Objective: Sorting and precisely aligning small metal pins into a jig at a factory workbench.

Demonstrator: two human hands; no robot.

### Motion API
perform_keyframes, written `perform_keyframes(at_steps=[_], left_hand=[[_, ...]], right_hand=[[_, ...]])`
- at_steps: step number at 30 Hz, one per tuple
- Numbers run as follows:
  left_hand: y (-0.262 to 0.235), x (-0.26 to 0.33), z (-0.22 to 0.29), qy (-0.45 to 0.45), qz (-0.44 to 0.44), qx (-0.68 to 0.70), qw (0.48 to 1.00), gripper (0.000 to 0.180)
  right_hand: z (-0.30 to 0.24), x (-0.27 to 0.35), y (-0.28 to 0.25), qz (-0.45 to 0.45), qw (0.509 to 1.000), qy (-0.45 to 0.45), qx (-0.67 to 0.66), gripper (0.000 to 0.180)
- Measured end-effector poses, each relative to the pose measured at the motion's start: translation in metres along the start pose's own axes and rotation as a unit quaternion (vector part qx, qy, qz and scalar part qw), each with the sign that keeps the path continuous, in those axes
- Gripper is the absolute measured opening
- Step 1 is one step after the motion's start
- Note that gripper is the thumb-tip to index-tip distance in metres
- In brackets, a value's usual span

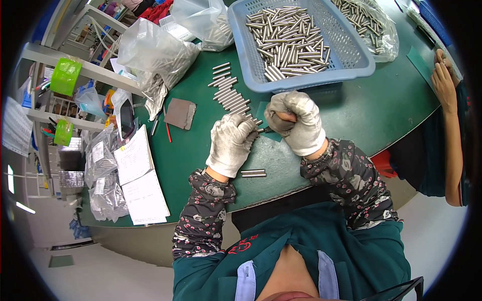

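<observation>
My left hand (230, 142), in a whitish work glove, is closed, its fingertips at the near end of a slanting row of steel pins (233, 100). A short metal pin (261, 130) sticks out from those fingertips toward my right hand. My right hand (297, 123), gloved too with grey-stained fingers and a bare thumb tip, is curled shut at the pin's other end. Something dark shows there, too small to name. A few loose pins (253, 173) lie on the green table nearer to me, right of my left wrist.
A blue perforated basket (351, 70) full of pins stands beyond my hands. Plastic bags (155, 50) sit at the far left, near a brownish square sheet (179, 114), a red pen (168, 131) and an open notebook (143, 188). Another person's hands (443, 75) are at right.
</observation>
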State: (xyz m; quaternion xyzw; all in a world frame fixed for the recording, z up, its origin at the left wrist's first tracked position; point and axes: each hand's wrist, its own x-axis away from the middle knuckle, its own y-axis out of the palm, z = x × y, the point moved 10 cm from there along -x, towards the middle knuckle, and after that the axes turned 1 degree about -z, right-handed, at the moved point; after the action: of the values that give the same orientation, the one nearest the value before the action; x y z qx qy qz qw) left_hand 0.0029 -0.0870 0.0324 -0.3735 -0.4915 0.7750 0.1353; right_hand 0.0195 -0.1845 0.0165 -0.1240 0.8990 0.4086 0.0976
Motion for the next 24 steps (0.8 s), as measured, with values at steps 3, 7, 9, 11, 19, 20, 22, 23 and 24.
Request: perform_keyframes(at_steps=[3, 7, 9, 11, 19, 20, 22, 23, 24], left_hand=[[0.0011, -0.0001, -0.0004, -0.006, -0.008, -0.002, 1.0, 0.021], [0.0017, 0.0, -0.0019, -0.013, -0.011, 0.001, 1.0, 0.02], [0.0015, -0.0002, -0.0019, -0.013, -0.01, 0.0, 1.0, 0.02], [0.0004, -0.001, -0.0006, -0.008, -0.008, -0.002, 1.0, 0.02], [0.0021, -0.0021, 0.0006, -0.01, -0.015, 0.012, 1.0, 0.02], [0.003, -0.0027, 0.0003, -0.01, -0.017, 0.019, 1.0, 0.02], [0.0058, -0.0033, -0.0011, -0.008, -0.019, 0.024, 1.0, 0.02], [0.0064, -0.0028, -0.0018, -0.008, -0.021, 0.026, 0.999, 0.021], [0.0063, -0.0021, -0.003, -0.01, -0.02, 0.027, 0.999, 0.021]], right_hand=[[0.0014, 0.0, -0.0004, 0.0, 1.0, 0.004, -0.009, 0.041], [0.0022, -0.0006, 0.0008, -0.007, 1.0, 0.008, -0.008, 0.041], [0.002, -0.0008, 0.0008, -0.008, 1.0, 0.006, -0.009, 0.041], [0.0013, -0.0011, 0.0014, -0.01, 1.0, 0.003, -0.011, 0.042], [0.0031, -0.0003, 0.0004, -0.002, 0.999, 0.021, 0.031, 0.044], [0.0038, -0.0007, 0.0002, -0.001, 0.999, 0.022, 0.032, 0.044], [0.0018, -0.0022, -0.0008, 0.006, 1.0, 0.002, 0.02, 0.045], [0.0025, -0.0032, 0.0007, 0.006, 1.0, 0.004, 0.021, 0.045], [0.0034, -0.0044, 0.0037, 0.002, 0.999, 0.013, 0.039, 0.045]])
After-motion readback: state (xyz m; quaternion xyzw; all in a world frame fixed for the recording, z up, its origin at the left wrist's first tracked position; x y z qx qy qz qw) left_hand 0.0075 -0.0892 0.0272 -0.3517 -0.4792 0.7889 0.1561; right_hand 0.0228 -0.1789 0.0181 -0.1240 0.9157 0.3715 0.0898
